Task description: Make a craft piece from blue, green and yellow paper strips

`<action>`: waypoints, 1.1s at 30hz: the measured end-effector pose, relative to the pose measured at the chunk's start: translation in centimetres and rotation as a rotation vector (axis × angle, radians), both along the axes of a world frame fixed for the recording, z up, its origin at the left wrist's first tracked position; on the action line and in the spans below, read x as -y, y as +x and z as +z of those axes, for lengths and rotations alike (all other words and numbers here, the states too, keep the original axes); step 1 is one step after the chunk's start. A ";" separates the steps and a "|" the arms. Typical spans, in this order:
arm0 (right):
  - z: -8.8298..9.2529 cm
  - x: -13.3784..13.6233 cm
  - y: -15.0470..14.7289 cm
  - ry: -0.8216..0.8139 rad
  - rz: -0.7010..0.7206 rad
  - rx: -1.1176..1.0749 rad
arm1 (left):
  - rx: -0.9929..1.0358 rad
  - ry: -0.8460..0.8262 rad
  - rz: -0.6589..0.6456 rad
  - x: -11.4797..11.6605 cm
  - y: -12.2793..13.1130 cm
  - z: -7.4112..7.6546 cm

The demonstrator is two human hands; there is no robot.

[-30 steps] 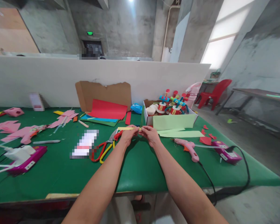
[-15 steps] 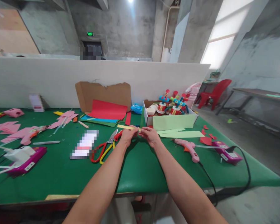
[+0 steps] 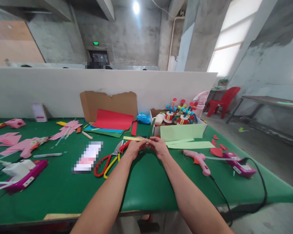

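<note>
Above the middle of the green table, my left hand (image 3: 136, 148) and my right hand (image 3: 158, 146) meet with fingers pinched together. A yellow paper strip (image 3: 131, 138) juts out leftward from my left fingers. From the point where the fingers meet, a dark green paper strip (image 3: 151, 128) rises, tilted to the right. The strips cross at the fingertips, where the join is mostly hidden. Beside my left forearm lie red-handled scissors (image 3: 103, 165) and a tool with yellow handles (image 3: 111, 167). A dark coiled paper piece (image 3: 143, 136) is partly hidden behind my left hand.
A box (image 3: 205, 127) of paper-and-cup figures (image 3: 183, 113) stands behind my right hand, near light green strips (image 3: 192, 145). Right of it lie a pink glue gun (image 3: 197, 159) and a purple power strip (image 3: 241, 167). Coloured sheets (image 3: 113, 119) lean against cardboard (image 3: 108, 102).
The view has tipped upward a little, so the table sits lower in it. The green strip now leans further right; both hands stay pinched together at the strips.
</note>
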State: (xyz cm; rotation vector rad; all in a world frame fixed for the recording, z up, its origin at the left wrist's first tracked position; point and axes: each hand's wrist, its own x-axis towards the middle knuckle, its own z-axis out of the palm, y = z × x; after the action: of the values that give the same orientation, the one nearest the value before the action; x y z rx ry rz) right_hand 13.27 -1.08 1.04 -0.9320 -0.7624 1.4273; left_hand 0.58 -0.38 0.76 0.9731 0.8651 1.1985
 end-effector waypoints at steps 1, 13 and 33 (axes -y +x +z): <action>0.0 0.0 0.0 0.013 0.004 0.016 | -0.005 0.002 -0.009 0.0 0.0 0.0; 0.2 0.4 -0.8 -0.067 0.030 -0.064 | 0.036 0.000 0.111 0.0 0.2 0.1; 1.6 0.3 1.7 0.029 0.012 0.023 | -0.095 -0.018 0.089 0.0 -2.1 2.3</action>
State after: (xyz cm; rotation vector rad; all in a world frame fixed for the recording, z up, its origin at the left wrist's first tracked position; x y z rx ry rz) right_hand 14.94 -1.33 2.66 -0.9242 -0.8047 1.4150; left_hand -1.51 -0.37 3.07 0.9919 1.0013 1.2254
